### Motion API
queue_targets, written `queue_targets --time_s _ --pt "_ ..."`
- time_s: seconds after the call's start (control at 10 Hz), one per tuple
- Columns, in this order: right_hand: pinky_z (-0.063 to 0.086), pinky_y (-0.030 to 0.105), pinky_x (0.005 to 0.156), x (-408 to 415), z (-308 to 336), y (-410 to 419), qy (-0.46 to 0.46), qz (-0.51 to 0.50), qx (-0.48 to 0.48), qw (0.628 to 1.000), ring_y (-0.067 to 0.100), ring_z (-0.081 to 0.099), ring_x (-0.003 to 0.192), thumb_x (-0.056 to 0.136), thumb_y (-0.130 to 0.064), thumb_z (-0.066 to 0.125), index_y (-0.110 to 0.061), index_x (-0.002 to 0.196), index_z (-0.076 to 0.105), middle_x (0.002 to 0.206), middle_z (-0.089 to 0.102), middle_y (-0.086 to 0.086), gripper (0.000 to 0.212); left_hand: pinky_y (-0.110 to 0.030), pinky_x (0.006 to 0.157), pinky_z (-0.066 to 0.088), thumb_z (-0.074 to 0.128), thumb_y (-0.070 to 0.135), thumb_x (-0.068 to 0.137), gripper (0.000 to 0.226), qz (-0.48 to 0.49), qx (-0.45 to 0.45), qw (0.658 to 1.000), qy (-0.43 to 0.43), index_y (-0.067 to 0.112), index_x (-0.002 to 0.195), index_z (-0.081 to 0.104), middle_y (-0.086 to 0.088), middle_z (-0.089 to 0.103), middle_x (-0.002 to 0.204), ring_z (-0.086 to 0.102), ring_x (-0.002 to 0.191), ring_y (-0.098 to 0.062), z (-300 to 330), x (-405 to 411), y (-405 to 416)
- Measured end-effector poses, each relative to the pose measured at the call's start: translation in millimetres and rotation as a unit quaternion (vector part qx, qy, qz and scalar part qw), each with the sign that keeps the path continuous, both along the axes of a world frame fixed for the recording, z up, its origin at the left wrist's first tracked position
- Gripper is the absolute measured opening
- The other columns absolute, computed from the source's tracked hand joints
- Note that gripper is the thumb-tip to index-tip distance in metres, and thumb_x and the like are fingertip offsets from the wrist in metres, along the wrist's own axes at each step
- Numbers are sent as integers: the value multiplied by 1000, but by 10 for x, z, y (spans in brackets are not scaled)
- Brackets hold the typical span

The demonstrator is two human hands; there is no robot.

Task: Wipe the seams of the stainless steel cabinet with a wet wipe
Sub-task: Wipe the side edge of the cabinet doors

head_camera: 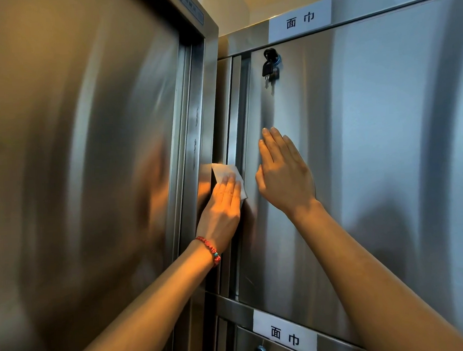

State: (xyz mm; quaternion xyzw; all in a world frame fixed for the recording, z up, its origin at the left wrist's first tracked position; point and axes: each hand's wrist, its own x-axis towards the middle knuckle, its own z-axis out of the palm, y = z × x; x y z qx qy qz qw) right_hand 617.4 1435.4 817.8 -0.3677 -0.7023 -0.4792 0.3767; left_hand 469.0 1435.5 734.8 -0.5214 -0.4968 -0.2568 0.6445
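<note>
Mid-frame, the left hand (221,202) presses a wipe (229,174) with flat fingers into the cabinet door (358,155) seam, halfway up; the right hand (284,172) rests open beside it; the lower seam looks undone

Single head-worn view only, looking forward and slightly upward, close against the brushed stainless steel cabinet door (357,142); black key in its lock (270,63) toward 12 o'clock, white paper label with black characters (285,335) toward 6 o'clock, forearms entering from below
</note>
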Motion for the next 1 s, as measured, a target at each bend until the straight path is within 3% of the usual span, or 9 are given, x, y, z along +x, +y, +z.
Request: queue_targets --time_s 0.3,0.6,0.8,1.0 --pt "0 36 115 -4 3 11 -1 -1 -1 1000 30 15 143 96 -28 39 -2 144 30 153 23 16 56 -34 98 45 75 12 70 51 -6 4 1000 16 2 118 61 -18 61 122 58 115 -26 96 -25 -44" --pt "10 39 116 -6 -2 -16 3 14 1 1000 31 23 141 93 -24 45 1 141 36 150 30 18 54 -34 99 45 49 2 83 36 1 25 999 29 4 117 62 -17 61 121 58 115 -25 -66 -3 -32" --pt "6 38 116 -2 -1 -6 2 10 0 1000 30 19 143 95 -24 42 0 143 33 152 26 17 55 -33 99 45 71 14 74 50 -3 -10 1000 -4 4 121 59 -16 60 124 57 116 -25 -4 18 -27" --pt "7 38 117 -2 0 -8 2 18 -8 1000 31 17 143 95 -24 41 0 144 31 152 24 17 55 -36 98 46 45 5 80 43 -16 -3 1000 -5 0 121 58 -21 58 124 57 116 -28 -165 3 -2"
